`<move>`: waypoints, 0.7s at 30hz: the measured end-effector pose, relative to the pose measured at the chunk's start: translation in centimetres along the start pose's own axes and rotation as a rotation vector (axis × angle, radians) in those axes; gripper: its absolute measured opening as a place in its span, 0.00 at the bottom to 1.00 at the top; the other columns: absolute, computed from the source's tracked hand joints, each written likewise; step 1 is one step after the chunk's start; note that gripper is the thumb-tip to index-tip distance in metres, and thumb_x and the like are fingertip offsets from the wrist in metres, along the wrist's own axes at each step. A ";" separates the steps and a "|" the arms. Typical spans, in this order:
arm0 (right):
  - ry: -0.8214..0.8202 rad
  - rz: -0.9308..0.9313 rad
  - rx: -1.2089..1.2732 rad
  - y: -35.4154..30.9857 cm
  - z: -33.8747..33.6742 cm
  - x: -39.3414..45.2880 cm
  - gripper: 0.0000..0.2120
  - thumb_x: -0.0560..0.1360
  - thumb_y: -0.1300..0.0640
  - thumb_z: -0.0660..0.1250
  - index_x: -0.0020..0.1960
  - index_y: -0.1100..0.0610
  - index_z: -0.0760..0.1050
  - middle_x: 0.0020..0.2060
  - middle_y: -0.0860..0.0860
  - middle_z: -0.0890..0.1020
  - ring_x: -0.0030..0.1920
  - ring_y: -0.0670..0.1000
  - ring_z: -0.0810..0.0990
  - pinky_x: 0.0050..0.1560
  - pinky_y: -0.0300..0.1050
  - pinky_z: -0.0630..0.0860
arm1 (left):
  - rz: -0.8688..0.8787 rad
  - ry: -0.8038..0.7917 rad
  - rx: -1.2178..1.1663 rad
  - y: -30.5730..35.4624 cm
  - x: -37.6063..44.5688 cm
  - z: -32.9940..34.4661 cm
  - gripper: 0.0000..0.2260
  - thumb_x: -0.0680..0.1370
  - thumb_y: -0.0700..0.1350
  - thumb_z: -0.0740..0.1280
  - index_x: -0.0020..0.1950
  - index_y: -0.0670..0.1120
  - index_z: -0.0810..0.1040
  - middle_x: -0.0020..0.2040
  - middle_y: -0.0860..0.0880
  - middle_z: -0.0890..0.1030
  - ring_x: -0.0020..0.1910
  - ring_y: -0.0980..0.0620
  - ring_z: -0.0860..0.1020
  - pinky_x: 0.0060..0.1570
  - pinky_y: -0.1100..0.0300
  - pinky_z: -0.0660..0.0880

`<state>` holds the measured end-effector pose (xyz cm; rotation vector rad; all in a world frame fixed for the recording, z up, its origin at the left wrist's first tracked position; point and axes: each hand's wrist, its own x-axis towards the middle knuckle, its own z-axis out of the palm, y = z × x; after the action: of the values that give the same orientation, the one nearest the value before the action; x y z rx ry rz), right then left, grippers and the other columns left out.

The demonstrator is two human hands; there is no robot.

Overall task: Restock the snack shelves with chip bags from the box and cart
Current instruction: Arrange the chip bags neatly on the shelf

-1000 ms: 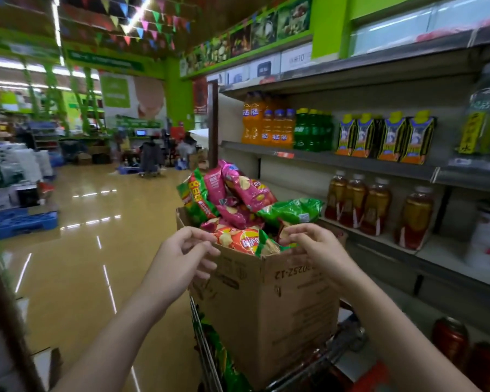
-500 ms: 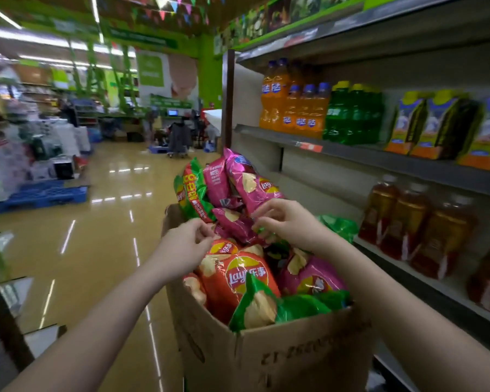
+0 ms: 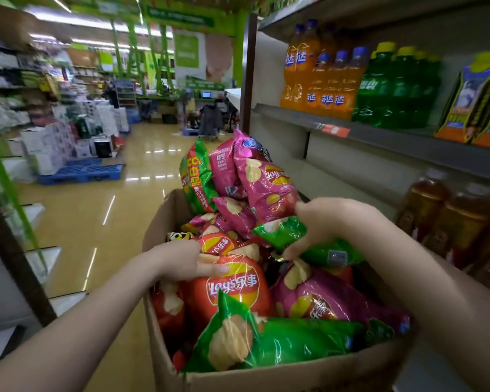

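Observation:
A cardboard box [image 3: 164, 222] in front of me is heaped with chip bags in pink, red and green. My right hand [image 3: 326, 224] grips a green chip bag [image 3: 320, 250] near the middle of the pile, thumb on top and fingers under its edge. My left hand [image 3: 181, 263] rests on a red chip bag [image 3: 232, 290] with a finger stretched across its top. Tall pink bags [image 3: 263, 185] and a green and red bag [image 3: 195, 179] stand at the far end of the box.
A shelf unit runs along the right with orange soda bottles [image 3: 320, 77], green soda bottles [image 3: 393, 86], drink pouches [image 3: 473, 100] and amber bottles [image 3: 453, 222] below. The shelf section [image 3: 331, 176] beside the box is bare. A shiny floor aisle [image 3: 96, 210] opens to the left, with a blue pallet [image 3: 82, 171].
My view has closed in on the box. My right hand moved from the pink bags onto the green bag and took hold of it. My left hand slid onto the red bag.

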<state>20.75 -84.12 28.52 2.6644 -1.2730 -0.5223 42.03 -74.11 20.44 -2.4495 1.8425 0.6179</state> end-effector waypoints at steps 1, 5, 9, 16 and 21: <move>-0.019 -0.010 0.002 0.1 0.4 0.1 0.50 0.68 0.30 0.67 0.76 0.63 0.58 0.65 0.57 0.75 0.62 0.56 0.76 0.59 0.48 0.75 | -0.006 0.003 -0.017 0.0 -0.2 -0.2 0.50 0.55 0.80 0.56 0.61 0.44 0.76 0.56 0.48 0.82 0.52 0.51 0.80 0.56 0.55 0.76; 0.051 -0.054 0.100 1.3 1.8 0.6 0.48 0.70 0.32 0.67 0.76 0.62 0.55 0.61 0.56 0.77 0.58 0.54 0.77 0.57 0.45 0.76 | -0.054 0.093 -0.149 0.7 -1.9 -1.7 0.35 0.62 0.71 0.68 0.54 0.44 0.79 0.44 0.52 0.83 0.44 0.54 0.81 0.47 0.60 0.78; 0.100 -0.131 0.197 3.3 0.9 -0.6 0.35 0.73 0.39 0.69 0.72 0.57 0.64 0.65 0.54 0.75 0.61 0.53 0.76 0.58 0.41 0.72 | -0.057 0.177 -0.214 1.3 -4.5 -3.5 0.26 0.64 0.65 0.73 0.50 0.46 0.77 0.42 0.54 0.82 0.43 0.56 0.81 0.44 0.61 0.78; 0.302 -0.253 0.533 6.2 -4.5 -6.4 0.29 0.65 0.31 0.62 0.59 0.47 0.74 0.48 0.45 0.83 0.41 0.41 0.83 0.44 0.38 0.81 | -0.122 0.370 -0.291 1.0 -8.9 -7.1 0.22 0.63 0.61 0.76 0.48 0.51 0.74 0.43 0.54 0.81 0.41 0.55 0.81 0.39 0.59 0.80; 0.643 -0.607 0.910 2.4 -5.5 -7.5 0.19 0.68 0.43 0.68 0.57 0.34 0.68 0.54 0.37 0.77 0.53 0.37 0.80 0.47 0.37 0.81 | -0.170 0.640 -0.644 0.1 -10.4 -8.4 0.18 0.66 0.55 0.78 0.44 0.47 0.74 0.40 0.49 0.81 0.37 0.51 0.81 0.30 0.58 0.78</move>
<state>16.65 -79.98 36.15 3.4269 -0.5312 1.0700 42.15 -66.63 31.55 -3.5255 1.7524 0.5106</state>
